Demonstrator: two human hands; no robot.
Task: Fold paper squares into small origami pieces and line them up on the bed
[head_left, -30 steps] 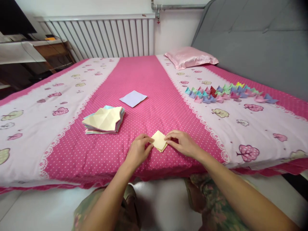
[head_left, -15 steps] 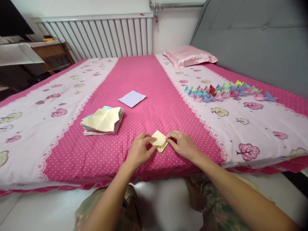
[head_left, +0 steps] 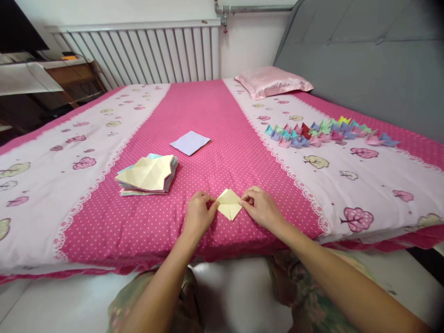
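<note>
A small square of folded yellow origami paper (head_left: 229,204) lies like a diamond near the front edge of the bed, with a crease running across its middle. My left hand (head_left: 200,212) pinches its left corner between thumb and fingers. At the opposite corner, my right hand (head_left: 259,206) is closed in a pinch on the paper. To the left sits a stack of creased coloured paper sheets (head_left: 147,174), a yellow one on top. Beyond it a lavender paper square (head_left: 190,143) rests flat.
Rows of small folded paper pieces (head_left: 324,133) in many colours stand at the right. A pink pillow (head_left: 272,82) lies at the far end beside the grey headboard (head_left: 360,60). A radiator (head_left: 149,53) lines the wall, and a desk (head_left: 69,71) stands far left.
The upper flap of the yellow paper has gone from curled over to lying flat. My left fingers have slid from its surface out to the left corner.
</note>
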